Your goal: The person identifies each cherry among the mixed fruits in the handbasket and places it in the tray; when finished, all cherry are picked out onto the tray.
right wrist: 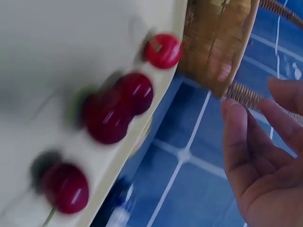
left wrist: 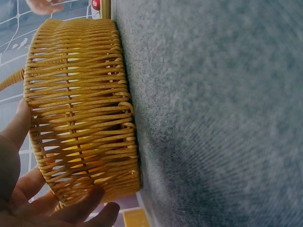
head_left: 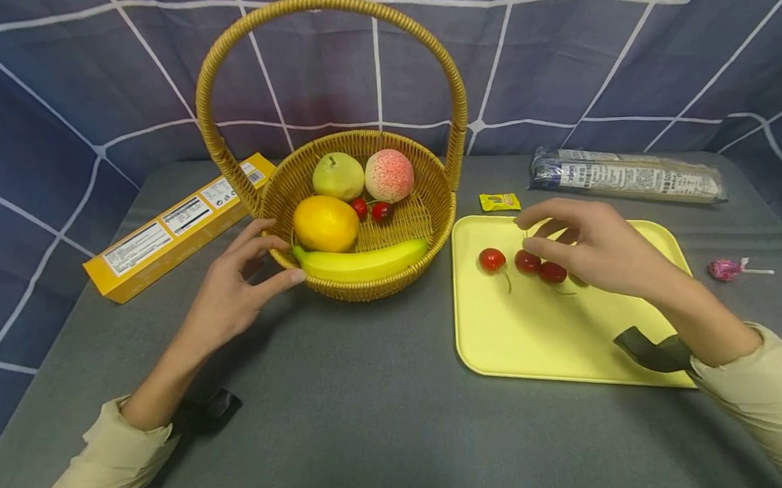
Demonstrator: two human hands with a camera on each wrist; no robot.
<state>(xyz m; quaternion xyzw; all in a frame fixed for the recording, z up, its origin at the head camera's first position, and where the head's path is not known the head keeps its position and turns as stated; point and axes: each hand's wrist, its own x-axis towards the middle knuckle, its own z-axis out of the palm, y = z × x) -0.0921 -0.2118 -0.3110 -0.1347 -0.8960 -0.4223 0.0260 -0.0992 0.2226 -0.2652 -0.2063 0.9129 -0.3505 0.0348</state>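
My left hand (head_left: 237,281) holds the near left side of a wicker basket (head_left: 360,290), thumb at the rim and fingers around the outer wall (left wrist: 75,109). Inside lie a banana (head_left: 365,262), a yellow mango-like fruit (head_left: 326,224), a green pear-like fruit (head_left: 338,176), a pink peach (head_left: 390,175) and two red cherries (head_left: 382,212). Over the yellow tray (head_left: 522,340) hovers my right hand (head_left: 580,245), thumb and fingers bent loosely with a gap between them. Below it are several cherries, one (right wrist: 163,50) apart and two touching (right wrist: 108,118); another (right wrist: 65,187) lies nearer the wrist camera.
Behind the basket's left side lies a long orange box (head_left: 178,226). A small yellow wrapped candy (head_left: 499,202) and a clear printed packet (head_left: 626,176) lie beyond the tray. To its right is a pink lollipop (head_left: 727,269). A blue checked cloth (head_left: 554,58) hangs behind.
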